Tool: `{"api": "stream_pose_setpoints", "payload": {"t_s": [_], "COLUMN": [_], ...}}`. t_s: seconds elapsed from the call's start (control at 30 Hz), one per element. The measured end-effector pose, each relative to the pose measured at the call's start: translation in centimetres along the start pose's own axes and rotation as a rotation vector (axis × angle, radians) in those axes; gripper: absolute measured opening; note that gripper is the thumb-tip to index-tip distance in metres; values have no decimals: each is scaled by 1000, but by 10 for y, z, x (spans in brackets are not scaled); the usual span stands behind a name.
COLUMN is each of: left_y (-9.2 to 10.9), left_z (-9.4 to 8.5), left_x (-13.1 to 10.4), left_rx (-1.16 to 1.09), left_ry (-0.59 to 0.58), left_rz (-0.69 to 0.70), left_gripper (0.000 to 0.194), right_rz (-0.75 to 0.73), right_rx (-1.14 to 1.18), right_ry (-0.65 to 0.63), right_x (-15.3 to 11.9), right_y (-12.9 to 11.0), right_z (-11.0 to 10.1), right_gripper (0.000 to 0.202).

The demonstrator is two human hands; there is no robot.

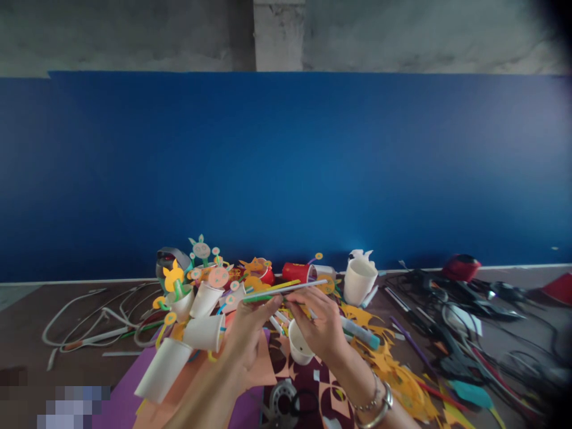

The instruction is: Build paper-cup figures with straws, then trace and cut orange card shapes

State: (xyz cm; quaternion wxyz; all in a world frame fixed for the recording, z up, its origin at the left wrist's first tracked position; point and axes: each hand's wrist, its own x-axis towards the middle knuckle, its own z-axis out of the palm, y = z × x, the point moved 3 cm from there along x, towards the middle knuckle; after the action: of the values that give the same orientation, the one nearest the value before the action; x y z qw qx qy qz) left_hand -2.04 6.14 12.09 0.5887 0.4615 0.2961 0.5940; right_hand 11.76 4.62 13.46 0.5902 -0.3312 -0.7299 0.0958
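Observation:
My left hand (252, 325) is closed, its thumb and fingers pinching a bundle of thin straw-like sticks (268, 292), green, white and yellow. The bundle lies nearly level, its right end slightly raised. My right hand (319, 319) is closed on the same bundle from the right, fingertips near the left thumb. Fingers partly hide where the sticks meet. Below my hands stands a white paper cup (299, 342) with a small dark hole. Left of them lie several white cups, including a tipped cup (165, 369), near a pink paper cutout face (218, 276).
Yellow paper scraps (402, 381) spread to the right beside a glue-stick-like tube (360, 332). A tape roll (283, 399) lies in front. Tangled cables and black tools (460, 351) fill the right side. White cable (98, 325) loops at left. A blue panel (286, 167) stands behind.

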Motion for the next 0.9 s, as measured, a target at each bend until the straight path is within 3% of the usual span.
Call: {"api": "stream_pose_setpoints", "payload": {"t_s": [0.2, 0.33, 0.77, 0.9], "left_y": [-1, -1, 11, 5], "left_z": [2, -1, -1, -2], "left_x": [-1, 1, 3, 3], "left_rx": [-12, -13, 49, 8], "left_ry": [-15, -10, 14, 31], "left_rz": [-7, -13, 28, 10], "left_gripper": [23, 23, 33, 37], "right_rz": [-17, -22, -9, -1], "right_rx": [8, -12, -77, -61], "right_ry": [38, -5, -65, -57], "right_x": [-2, 0, 1, 1], "right_y": [1, 3, 3, 5], "right_z": [3, 1, 1, 0], "right_gripper": [17, 16, 13, 11]}}
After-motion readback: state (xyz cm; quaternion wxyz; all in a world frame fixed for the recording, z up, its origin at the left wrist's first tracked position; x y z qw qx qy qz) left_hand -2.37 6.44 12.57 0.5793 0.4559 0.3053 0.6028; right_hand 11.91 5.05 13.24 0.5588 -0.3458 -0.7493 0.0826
